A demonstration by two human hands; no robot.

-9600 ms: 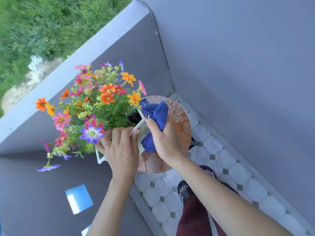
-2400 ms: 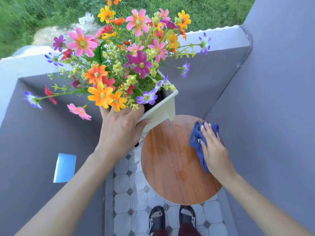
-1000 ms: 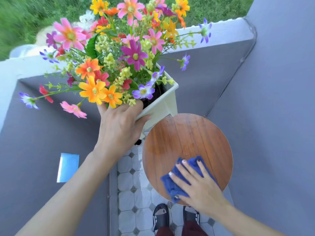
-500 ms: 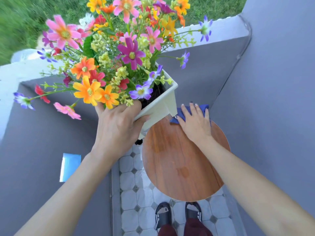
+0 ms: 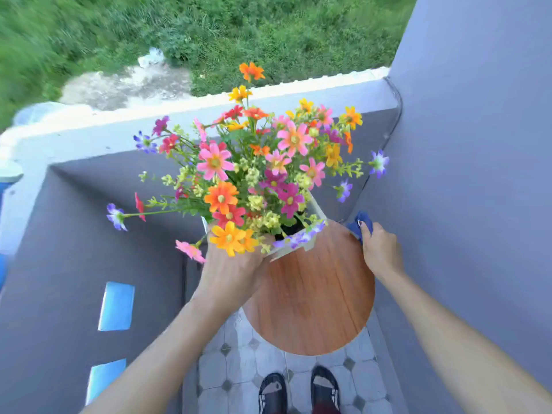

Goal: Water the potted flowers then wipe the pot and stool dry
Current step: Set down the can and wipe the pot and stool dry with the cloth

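A white square pot [image 5: 301,249] full of many-coloured flowers [image 5: 254,177] is over the far left part of the round wooden stool [image 5: 313,297]. Whether the pot touches the stool top I cannot tell. My left hand [image 5: 230,270] grips the pot's near side, partly hidden under the blooms. My right hand [image 5: 378,249] is at the stool's far right edge, closed on a bunched blue cloth [image 5: 363,224] that sticks out beyond my fingers. The stool top looks smooth with no visible drops.
Grey balcony walls [image 5: 478,174] close in on the right and left, with a pale parapet [image 5: 179,118] ahead and grass beyond. The floor is pale tile [image 5: 239,369]. My feet in dark sandals [image 5: 298,389] stand just below the stool.
The pot has come down from above the stool's left edge to over its top. My right hand with the cloth slid from the stool's far edge to its far right rim.
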